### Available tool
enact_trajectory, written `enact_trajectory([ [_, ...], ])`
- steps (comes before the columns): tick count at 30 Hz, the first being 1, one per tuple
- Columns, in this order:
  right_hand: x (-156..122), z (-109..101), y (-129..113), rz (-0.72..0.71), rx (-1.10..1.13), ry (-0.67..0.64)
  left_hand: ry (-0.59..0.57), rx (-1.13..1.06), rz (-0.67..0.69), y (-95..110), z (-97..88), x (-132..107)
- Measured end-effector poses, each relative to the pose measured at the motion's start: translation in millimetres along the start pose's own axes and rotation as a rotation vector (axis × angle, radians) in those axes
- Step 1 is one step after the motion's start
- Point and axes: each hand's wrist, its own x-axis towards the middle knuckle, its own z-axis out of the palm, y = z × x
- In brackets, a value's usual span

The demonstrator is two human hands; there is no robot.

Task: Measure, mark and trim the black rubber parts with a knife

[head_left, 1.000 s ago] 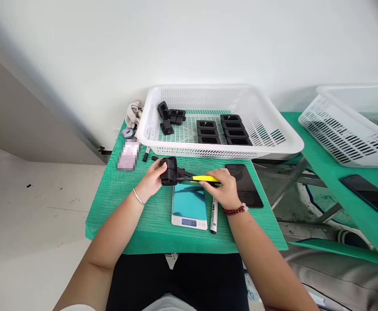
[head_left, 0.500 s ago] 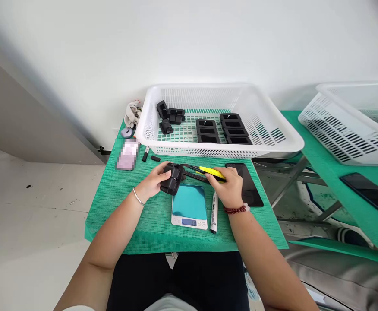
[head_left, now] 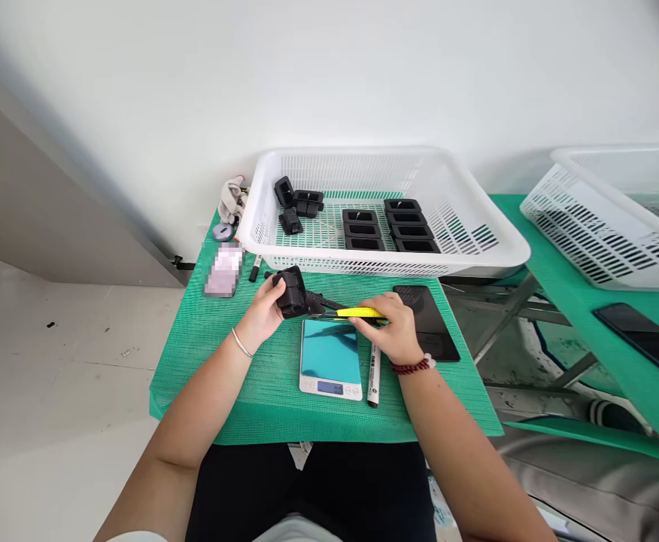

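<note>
In the head view, my left hand (head_left: 262, 315) grips a black moulded block (head_left: 292, 292) with its thumb across the near face. My right hand (head_left: 394, 325) is wrapped round a yellow utility knife (head_left: 357, 312), its blade pointing left along the block's right edge. Just right of the block, beside the blade, is a dark strip (head_left: 317, 304); whether it is joined to the block I cannot tell. Below the knife lies a digital scale (head_left: 330, 354) with a shiny blue-green plate. A white marker (head_left: 374, 373) rests right of the scale, under my right hand.
Behind my hands stands a white slotted basket (head_left: 487, 226) holding several black blocks (head_left: 414, 232). A black phone-like slab (head_left: 439, 324) lies at right. On the left are a dark-capped pen (head_left: 255, 269), a blurred pinkish item (head_left: 224, 269) and pale gloves (head_left: 231, 199). A second basket (head_left: 605, 226) stands further right.
My left hand has raised and turned the black block slightly away from me. The knife has swung flatter and shifted a little left and down, with its blade now lower against the block.
</note>
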Motion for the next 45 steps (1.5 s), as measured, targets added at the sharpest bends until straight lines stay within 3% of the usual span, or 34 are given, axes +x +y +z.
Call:
enact_trajectory([
  [7, 0.8, 3.3, 0.8, 0.005, -0.036, 0.05, 0.008, -0.029, 0.014, 1.1, -0.4, 1.5],
  [21, 0.8, 1.1, -0.7, 0.064, -0.022, 0.002, -0.001, -0.01, -0.005, -0.5, -3.2, 2.7],
  [26, 0.1, 1.9, 0.9, 0.011, -0.029, 0.039, 0.001, -0.021, -0.004, 0.3, -2.3, 1.9],
  [32, -0.5, 0.3, 3.4, 0.08, -0.088, 0.113, -0.008, -0.008, -0.012, 0.2, -0.5, 0.4],
  [38, -1.3, 0.7, 3.0, 0.061, -0.053, 0.076, 0.068, -0.03, 0.021, 1.7, 1.4, 1.2],
  [45, -0.3, 1.9, 2.4, 0.019, -0.079, 0.081, 0.067, -0.068, 0.05, 1.6, 2.7, 1.0],
])
